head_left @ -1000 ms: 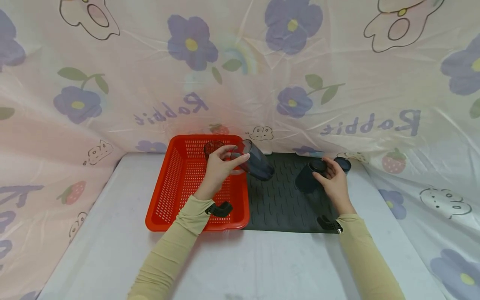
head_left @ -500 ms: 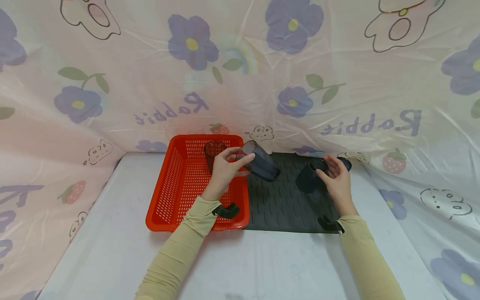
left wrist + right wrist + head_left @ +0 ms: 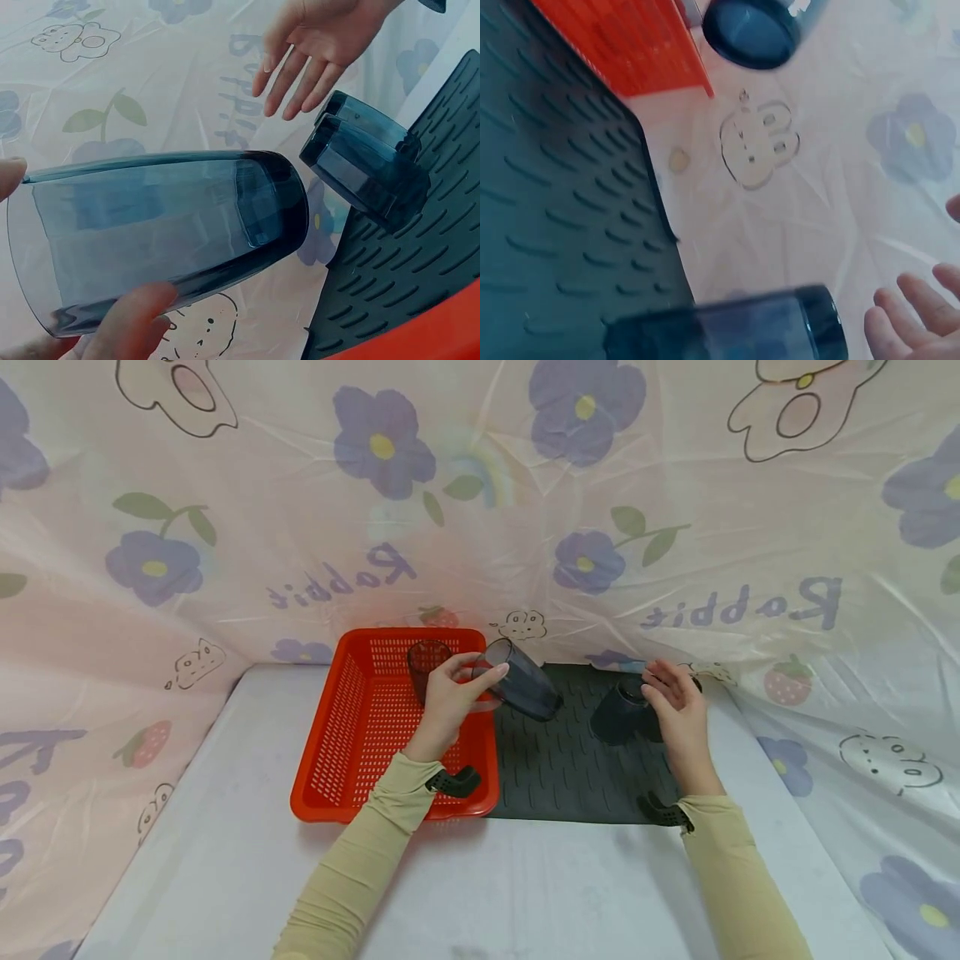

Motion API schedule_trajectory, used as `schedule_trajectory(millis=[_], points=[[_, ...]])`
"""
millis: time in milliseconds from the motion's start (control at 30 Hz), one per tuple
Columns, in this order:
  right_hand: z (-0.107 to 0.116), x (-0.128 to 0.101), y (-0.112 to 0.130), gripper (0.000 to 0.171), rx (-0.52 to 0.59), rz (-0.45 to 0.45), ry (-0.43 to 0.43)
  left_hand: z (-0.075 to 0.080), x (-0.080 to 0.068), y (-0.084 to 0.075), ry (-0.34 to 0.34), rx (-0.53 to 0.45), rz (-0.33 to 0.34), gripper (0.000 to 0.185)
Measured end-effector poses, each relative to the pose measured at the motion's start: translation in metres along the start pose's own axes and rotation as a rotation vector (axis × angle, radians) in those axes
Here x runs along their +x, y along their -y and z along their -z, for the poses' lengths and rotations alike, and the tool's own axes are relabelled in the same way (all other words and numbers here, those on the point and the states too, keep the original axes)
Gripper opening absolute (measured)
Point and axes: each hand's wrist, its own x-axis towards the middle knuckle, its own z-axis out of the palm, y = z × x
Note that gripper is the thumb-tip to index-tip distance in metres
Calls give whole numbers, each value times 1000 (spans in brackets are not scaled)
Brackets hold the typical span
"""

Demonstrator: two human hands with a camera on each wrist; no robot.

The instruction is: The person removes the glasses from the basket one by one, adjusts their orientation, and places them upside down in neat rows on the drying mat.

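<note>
My left hand [image 3: 448, 703] grips a blue-tinted drinking glass [image 3: 525, 683] near its rim. It is tilted, base toward the right, above the border between basket and mat. In the left wrist view the held glass [image 3: 165, 225] is see-through, with nothing in it. Two similar glasses stand upside down, side by side, on the dark ridged mat [image 3: 555, 777]: a nearer glass [image 3: 360, 169] and a farther glass [image 3: 379, 124]. My right hand [image 3: 681, 718] is beside their bases, fingers loose and holding nothing. In the head view it hides part of them.
An orange-red plastic basket [image 3: 322, 777] stands left of the mat, with another glass [image 3: 425, 672] at its back right corner. A printed curtain [image 3: 480, 543] hangs right behind the white table [image 3: 525, 885].
My right hand has let go of an upside-down glass on the mat and drawn slightly up and right. My left hand has shifted a little right with its glass, then stayed nearly still.
</note>
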Motion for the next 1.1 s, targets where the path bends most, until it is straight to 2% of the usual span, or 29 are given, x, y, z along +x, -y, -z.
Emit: schedule_trajectory(millis=[267,400,767,1100], points=[[-16,-10,0,41,177,-42,154,-3,-1,-1,-10,-12,8,51],[-22,-12,-3,41,194,-72,209,-5,-2,-1,-15,-6,22,54],[-36,-18,-13,44,228,-209,286,-9,-6,2,-38,-59,36,53],[-51,-21,-21,49,293,-334,327,-10,-6,6,-10,-30,30,60]])
